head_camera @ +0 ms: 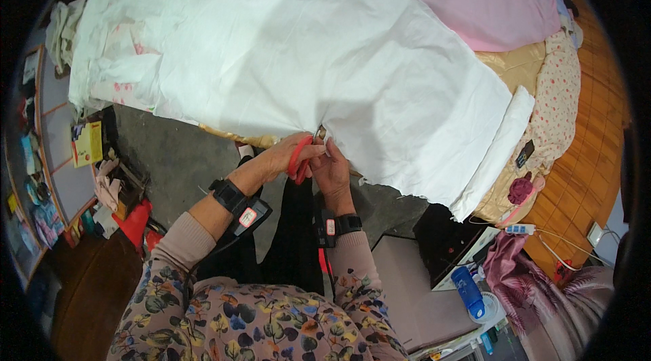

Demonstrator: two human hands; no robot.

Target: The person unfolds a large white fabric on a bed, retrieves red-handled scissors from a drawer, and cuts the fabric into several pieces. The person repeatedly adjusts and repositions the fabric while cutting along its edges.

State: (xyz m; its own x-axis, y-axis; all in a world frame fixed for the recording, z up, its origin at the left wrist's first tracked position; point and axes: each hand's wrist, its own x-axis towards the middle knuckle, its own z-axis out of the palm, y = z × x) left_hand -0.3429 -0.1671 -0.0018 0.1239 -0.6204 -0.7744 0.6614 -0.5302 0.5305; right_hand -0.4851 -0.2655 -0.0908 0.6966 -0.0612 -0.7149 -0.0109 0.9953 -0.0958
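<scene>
A pair of scissors with red handles [299, 158] is in my left hand [280, 157], the fingers around the loops. The short visible part of the metal blades points away from me, at the near edge of a large white cloth [285, 51]. Close beside it, my right hand [330, 174] pinches that edge between thumb and fingers, and the fabric puckers there. How much cloth lies between the blades is hidden. The white cloth is spread over a bed, with a rolled or folded strip along its right end and frayed threads along the near edge.
A pink cover [498, 5] and a gold quilt [513, 63] lie on the bed. At right are a power strip [520, 229], a blue bottle [467, 290] and a large box [417, 290]. A cluttered shelf [53, 137] stands at left, beside a yellow box [87, 144].
</scene>
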